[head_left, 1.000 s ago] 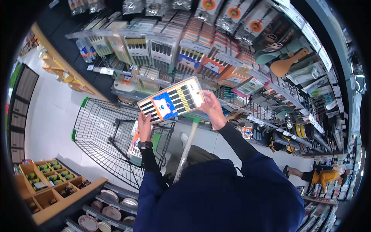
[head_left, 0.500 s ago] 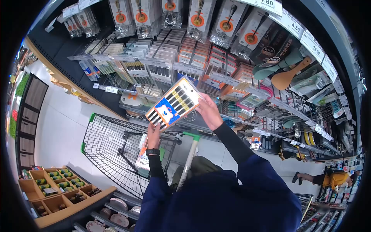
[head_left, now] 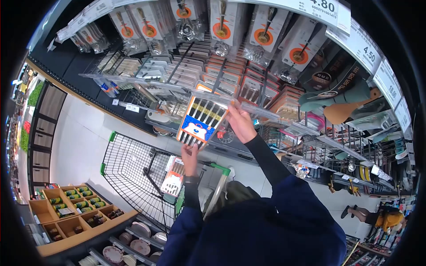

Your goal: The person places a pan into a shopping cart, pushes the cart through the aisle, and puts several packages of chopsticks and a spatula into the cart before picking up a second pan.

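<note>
A flat chopstick pack (head_left: pixel 199 119) with a blue panel and a white bear is held upright, a little tilted, against the front of the hanging rack. My left hand (head_left: pixel 190 158) pinches its bottom edge. Its right edge is gripped by my right hand (head_left: pixel 240 120), near the upper corner. The pack's top overlaps a clear price strip on the rack. Behind it hang rows of similar packs (head_left: pixel 257 92).
A wire shopping cart (head_left: pixel 128 164) with another pack (head_left: pixel 173 179) in it stands below left. Wooden bins (head_left: pixel 73 228) hold bottles at the lower left. Spatulas (head_left: pixel 341 111) hang at the right. Another person (head_left: pixel 384 219) is at the far right.
Both hands have brought the pack closer to the rack and turned it more upright. The view has shifted nearer the shelf, and the pack in the cart now shows more fully.
</note>
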Available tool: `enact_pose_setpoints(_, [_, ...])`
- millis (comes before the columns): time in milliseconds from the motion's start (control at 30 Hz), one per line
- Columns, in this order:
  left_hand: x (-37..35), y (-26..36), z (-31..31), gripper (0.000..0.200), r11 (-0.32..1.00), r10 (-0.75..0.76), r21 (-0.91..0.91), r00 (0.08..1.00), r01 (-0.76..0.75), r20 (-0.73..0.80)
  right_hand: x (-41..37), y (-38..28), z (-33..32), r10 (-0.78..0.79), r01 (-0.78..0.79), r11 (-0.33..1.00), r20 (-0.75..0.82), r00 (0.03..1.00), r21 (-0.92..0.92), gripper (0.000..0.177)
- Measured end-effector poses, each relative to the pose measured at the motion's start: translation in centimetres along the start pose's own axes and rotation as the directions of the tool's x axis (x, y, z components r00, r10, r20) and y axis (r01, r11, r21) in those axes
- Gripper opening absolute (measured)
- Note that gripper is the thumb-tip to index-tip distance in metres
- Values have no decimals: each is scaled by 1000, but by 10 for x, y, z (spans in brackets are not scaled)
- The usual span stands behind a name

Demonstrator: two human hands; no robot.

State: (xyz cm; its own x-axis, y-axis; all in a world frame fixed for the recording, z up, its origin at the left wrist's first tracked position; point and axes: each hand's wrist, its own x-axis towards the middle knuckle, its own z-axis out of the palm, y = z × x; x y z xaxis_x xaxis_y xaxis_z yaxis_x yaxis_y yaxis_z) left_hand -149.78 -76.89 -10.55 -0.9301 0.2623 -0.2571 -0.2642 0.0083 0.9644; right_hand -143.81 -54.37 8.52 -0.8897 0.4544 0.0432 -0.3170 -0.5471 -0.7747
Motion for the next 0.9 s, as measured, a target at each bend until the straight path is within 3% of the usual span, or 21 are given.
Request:
enact_pose_setpoints(133, [-3, 7, 19, 62, 999, 19, -35, 1000, -19, 10, 8, -16, 11, -26, 26, 1000, -41, 999, 1, 39])
enact_pose_setpoints(200, [-3, 5, 24, 61, 1000, 11, -16, 999, -11, 32, 15, -13, 5, 9, -19, 995, -98, 995, -102, 33])
enact_pose_setpoints(233, [-4, 6, 28, 61, 999, -27, -40, 998, 29, 58, 18, -8, -4, 17, -26, 995, -90, 996, -96, 33])
enact_pose_setpoints(300, [-5, 8, 32, 60, 995, -91, -27, 990, 95, 109, 23, -1, -20, 74, -88, 950, -58, 996, -301, 34])
enact_pose_setpoints(400, [-6, 9, 40, 61, 985, -142, -82, 980, 154, 143, 19, 0, -24, 50, -68, 920, -59, 997, -387, 32])
enact_pose_setpoints(533, [-7, 8, 45, 65, 983, -135, -104, 979, 152, 152, 18, -5, -25, 60, -73, 896, -43, 997, -438, 32])
enact_pose_setpoints(633, [-6, 8, 47, 68, 982, -155, -84, 972, 172, 178, 19, -9, -23, -16, 0, 914, -36, 999, -406, 31])
enact_pose_setpoints(900, [6, 11, 77, 65, 937, -242, -191, 939, 292, 246, 25, -10, -34, -15, 40, 806, 48, 999, -590, 33])
